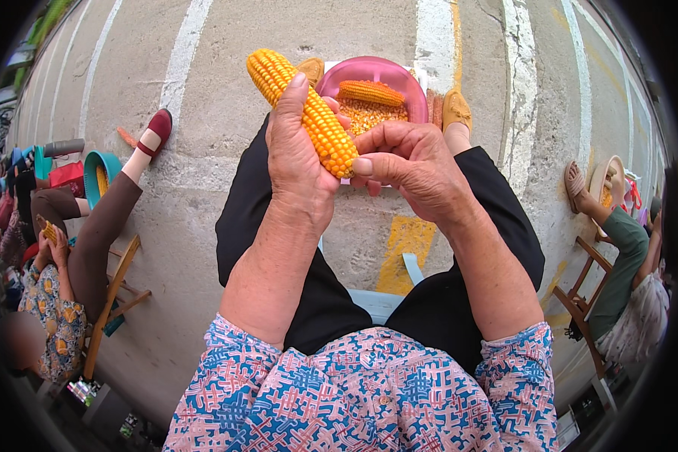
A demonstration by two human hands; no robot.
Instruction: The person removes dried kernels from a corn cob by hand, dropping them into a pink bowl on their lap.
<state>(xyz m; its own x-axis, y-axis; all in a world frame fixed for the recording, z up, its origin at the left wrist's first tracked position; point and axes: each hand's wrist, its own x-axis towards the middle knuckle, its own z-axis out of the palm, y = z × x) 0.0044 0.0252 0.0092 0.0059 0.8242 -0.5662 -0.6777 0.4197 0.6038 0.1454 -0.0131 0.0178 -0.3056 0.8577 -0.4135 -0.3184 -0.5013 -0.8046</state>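
A yellow ear of corn (316, 116) lies slantwise in my left hand (299, 147), whose thumb rests along its near side. My right hand (418, 164) is at the lower tip of the ear, thumb and forefinger touching the end kernels. Whether it pinches a kernel cannot be told. Beyond my hands is a pink plastic basin (418, 90) between my feet. It holds loose corn kernels (367, 116) and a darker orange ear of corn (372, 92). The basin's near part is hidden by my hands.
Reddish corncobs (436, 107) lie right of the basin. At left a seated person holds a partly bared ear (49, 231) near a teal basin (113, 164) with corn. Another person sits at right by a pale basin (621, 169). Wooden chairs (113, 305) stand on the concrete.
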